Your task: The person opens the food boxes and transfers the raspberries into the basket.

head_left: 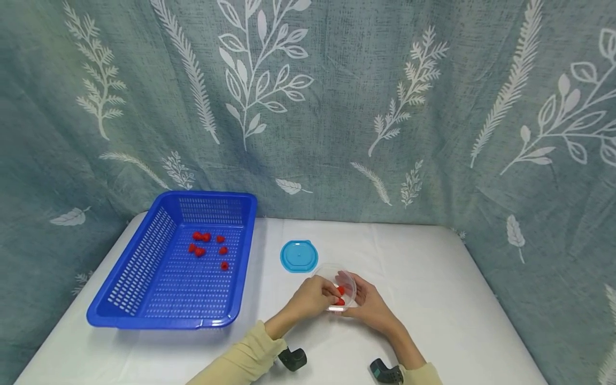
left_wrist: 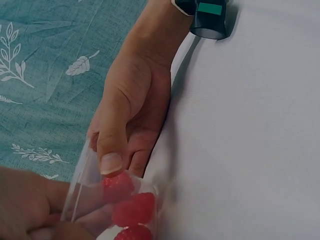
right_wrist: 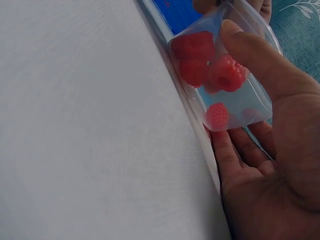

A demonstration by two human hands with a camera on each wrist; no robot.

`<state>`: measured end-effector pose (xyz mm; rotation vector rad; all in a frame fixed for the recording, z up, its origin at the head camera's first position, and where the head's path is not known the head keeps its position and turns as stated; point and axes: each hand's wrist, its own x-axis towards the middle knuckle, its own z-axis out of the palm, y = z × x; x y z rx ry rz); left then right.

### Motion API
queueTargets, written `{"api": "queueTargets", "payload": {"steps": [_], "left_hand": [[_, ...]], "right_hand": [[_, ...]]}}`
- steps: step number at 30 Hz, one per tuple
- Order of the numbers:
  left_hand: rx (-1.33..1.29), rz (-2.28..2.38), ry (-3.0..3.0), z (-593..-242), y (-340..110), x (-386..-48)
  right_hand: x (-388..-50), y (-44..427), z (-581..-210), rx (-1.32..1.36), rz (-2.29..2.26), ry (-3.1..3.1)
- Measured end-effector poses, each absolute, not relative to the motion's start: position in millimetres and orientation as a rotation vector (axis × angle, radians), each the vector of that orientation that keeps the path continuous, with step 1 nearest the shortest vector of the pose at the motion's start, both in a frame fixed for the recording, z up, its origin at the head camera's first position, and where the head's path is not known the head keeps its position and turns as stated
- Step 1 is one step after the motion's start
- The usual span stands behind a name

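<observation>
Nearest me, tan sleeves (head_left: 245,353) end behind dark wrist cameras (head_left: 292,359). My right hand (head_left: 368,305) grasps the clear container (right_wrist: 245,106), thumb against its wall and fingers beneath; only the right wrist view shows that underside grip fully. My left hand (head_left: 310,297) bends its fingers in at the mouth, and whether they pinch a berry I cannot tell: the left wrist view cuts that hand off at the edge, the right shows barely its fingertips. Nor can I tell if the base touches the white tabletop (head_left: 423,278). The container is see-through and slightly cloudy, with plump red raspberries (right_wrist: 228,73) clustered inside, one of them showing a hollow end; from my head they are just red patches between fingers. Beyond lies a blue lid (head_left: 299,256), then, to my left, a blue basket (head_left: 244,267) with scattered red berries (head_left: 199,252). Farthest hangs leaf-patterned green cloth (head_left: 337,107).
</observation>
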<state>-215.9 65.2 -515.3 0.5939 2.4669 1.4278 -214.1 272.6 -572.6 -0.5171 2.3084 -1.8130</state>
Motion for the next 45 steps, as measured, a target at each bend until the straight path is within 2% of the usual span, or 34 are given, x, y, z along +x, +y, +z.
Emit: {"api": "queueTargets", "payload": {"steps": [21, 34, 45], "left_hand": [[0.720, 1.450, 2.434, -525.8, 58.1, -214.6], [0.781, 1.663, 2.271, -524.9, 32.7, -208.9], [0.699, 1.847, 2.078, -512.0, 11.8, -195.7]], "right_hand": [[-212.1, 275.2, -572.9, -0.512, -1.815, 2.320], [-214.0, 271.7, -573.5, -0.475, -1.801, 2.313], [-213.1, 272.6, -573.9, -0.470, -1.827, 2.289]]}}
